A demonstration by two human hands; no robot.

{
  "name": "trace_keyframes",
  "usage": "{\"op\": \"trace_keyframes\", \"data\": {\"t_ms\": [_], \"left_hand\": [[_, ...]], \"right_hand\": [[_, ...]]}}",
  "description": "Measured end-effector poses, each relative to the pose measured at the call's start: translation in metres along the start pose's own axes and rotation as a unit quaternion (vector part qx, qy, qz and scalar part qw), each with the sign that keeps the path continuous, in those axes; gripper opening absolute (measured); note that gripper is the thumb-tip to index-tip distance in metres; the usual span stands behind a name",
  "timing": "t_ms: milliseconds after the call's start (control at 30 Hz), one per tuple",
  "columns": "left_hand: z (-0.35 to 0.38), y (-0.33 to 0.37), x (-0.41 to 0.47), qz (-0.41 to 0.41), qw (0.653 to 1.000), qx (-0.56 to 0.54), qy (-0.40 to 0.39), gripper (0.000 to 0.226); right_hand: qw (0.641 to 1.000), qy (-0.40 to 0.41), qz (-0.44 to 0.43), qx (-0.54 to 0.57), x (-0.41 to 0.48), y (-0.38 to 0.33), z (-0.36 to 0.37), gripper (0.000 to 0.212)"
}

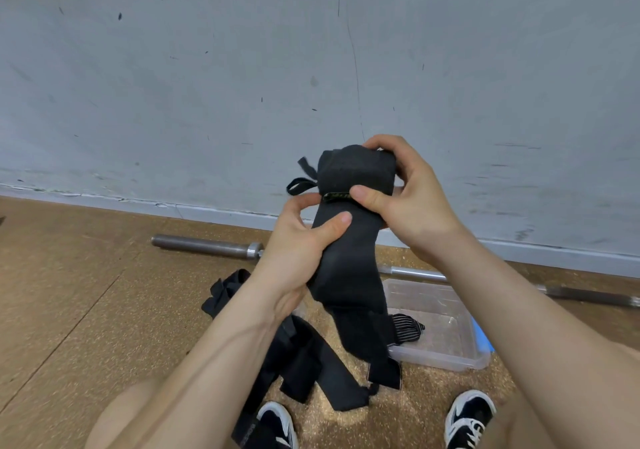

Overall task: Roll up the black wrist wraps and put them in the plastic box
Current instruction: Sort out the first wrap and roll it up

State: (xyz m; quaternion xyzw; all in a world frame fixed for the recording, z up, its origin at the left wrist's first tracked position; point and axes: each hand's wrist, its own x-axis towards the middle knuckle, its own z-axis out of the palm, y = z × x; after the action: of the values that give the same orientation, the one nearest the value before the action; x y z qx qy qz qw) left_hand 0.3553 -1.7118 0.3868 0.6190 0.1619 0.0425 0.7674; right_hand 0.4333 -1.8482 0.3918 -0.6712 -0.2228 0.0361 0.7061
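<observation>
Here, both hands hold one black wrap (pixel 346 268) up in front of the wall (pixel 311 50). The right hand (pixel 412 199) curls round the rolled upper end, thumb pressed on the roll's lower edge. The left hand (pixel 294 240) grips the flat band just beneath, thumb laid across it. The loose tail hangs down, and its lower end covers the near-left corner of the clear box (pixel 450 358) on the floor (pixel 86 275). Open floor lies to the left. More wraps (pixel 304 355) lie in a heap just left of the box, partly behind the left forearm. A barbell (pixel 207 246) runs along the wall's foot, its middle hidden by hands and wrap. A striped piece (pixel 408 327) shows at the tail's edge; whether it lies inside the box cannot be told. Two shoes (pixel 469 417) are cut off by the bottom edge.
</observation>
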Motion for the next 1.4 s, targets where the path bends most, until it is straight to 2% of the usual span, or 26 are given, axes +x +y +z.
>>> {"op": "trace_keyframes", "data": {"t_ms": [67, 100, 200, 267, 333, 400, 433, 500, 567, 600, 633, 667, 700, 733, 767, 833, 933, 1033, 1133, 1233, 1400], "left_hand": [[-0.005, 0.005, -0.004, -0.012, 0.999, -0.045, -0.013, 0.022], [-0.011, 0.009, -0.005, -0.016, 0.996, -0.074, -0.053, 0.023], [-0.025, 0.018, -0.008, -0.011, 0.971, -0.108, -0.212, 0.043], [-0.028, 0.02, -0.011, 0.024, 0.966, -0.044, -0.254, 0.052], [-0.025, 0.018, -0.012, 0.103, 0.969, 0.074, -0.213, 0.053], [-0.022, 0.016, -0.012, 0.196, 0.956, 0.186, -0.11, 0.046], [-0.024, 0.014, -0.01, 0.239, 0.941, 0.229, -0.073, 0.043], [-0.02, 0.013, -0.011, 0.324, 0.888, 0.326, -0.031, 0.037], [-0.014, 0.012, -0.01, 0.362, 0.847, 0.388, -0.013, 0.021], [-0.012, 0.015, -0.012, 0.384, 0.814, 0.436, 0.0, 0.016], [-0.013, 0.015, -0.012, 0.403, 0.796, 0.451, 0.01, 0.016], [-0.013, 0.015, -0.014, 0.427, 0.791, 0.438, -0.028, 0.015], [-0.012, 0.013, -0.015, 0.428, 0.8, 0.412, -0.087, 0.016], [-0.014, 0.01, -0.017, 0.428, 0.791, 0.418, -0.13, 0.018], [-0.017, 0.007, -0.019, 0.412, 0.794, 0.419, -0.152, 0.02], [-0.018, 0.006, -0.021, 0.368, 0.823, 0.4, -0.167, 0.021], [-0.017, 0.012, -0.023, 0.376, 0.827, 0.383, -0.167, 0.016], [-0.022, 0.019, -0.024, 0.371, 0.867, 0.309, -0.123, 0.013], [-0.027, 0.025, -0.02, 0.376, 0.884, 0.273, -0.058, 0.021], [-0.034, 0.024, -0.004, 0.306, 0.923, 0.231, -0.003, 0.02], [-0.032, 0.011, 0.015, 0.277, 0.931, 0.227, 0.068, 0.044]], "right_hand": [[0.999, 0.033, 0.001, 0.026, 0.003, -0.002, -0.005, 0.046], [0.998, 0.045, 0.002, 0.038, 0.003, -0.003, -0.008, 0.047], [0.997, 0.049, 0.013, 0.049, 0.004, -0.003, -0.013, 0.05], [0.996, 0.042, 0.036, 0.077, 0.004, -0.004, -0.012, 0.05], [0.991, 0.033, 0.064, 0.109, 0.004, -0.004, -0.012, 0.05], [0.987, 0.024, 0.095, 0.126, 0.005, -0.004, -0.013, 0.051], [0.986, 0.019, 0.109, 0.129, 0.005, -0.003, -0.012, 0.051], [0.982, 0.006, 0.129, 0.136, 0.005, -0.001, -0.01, 0.051], [0.978, -0.011, 0.15, 0.142, 0.005, 0.001, -0.008, 0.051], [0.979, -0.022, 0.156, 0.131, 0.005, 0.002, -0.008, 0.05], [0.981, -0.031, 0.158, 0.109, 0.005, 0.004, -0.008, 0.05], [0.984, -0.035, 0.155, 0.083, 0.004, 0.005, -0.008, 0.049], [0.986, -0.032, 0.148, 0.063, 0.005, 0.006, -0.009, 0.047], [0.989, -0.023, 0.14, 0.051, 0.005, 0.006, -0.01, 0.045], [0.99, -0.01, 0.133, 0.046, 0.005, 0.006, -0.011, 0.043], [0.991, 0.009, 0.126, 0.041, 0.005, 0.008, -0.01, 0.041], [0.993, 0.007, 0.118, 0.014, 0.002, 0.01, -0.004, 0.041], [0.995, -0.018, 0.092, -0.023, -0.002, 0.009, 0.003, 0.043], [0.994, -0.058, 0.084, -0.03, -0.005, 0.009, 0.01, 0.042], [0.988, -0.104, 0.112, 0.006, -0.009, 0.008, 0.015, 0.058], [0.987, -0.123, 0.102, 0.033, -0.01, 0.009, 0.022, 0.054]]}}
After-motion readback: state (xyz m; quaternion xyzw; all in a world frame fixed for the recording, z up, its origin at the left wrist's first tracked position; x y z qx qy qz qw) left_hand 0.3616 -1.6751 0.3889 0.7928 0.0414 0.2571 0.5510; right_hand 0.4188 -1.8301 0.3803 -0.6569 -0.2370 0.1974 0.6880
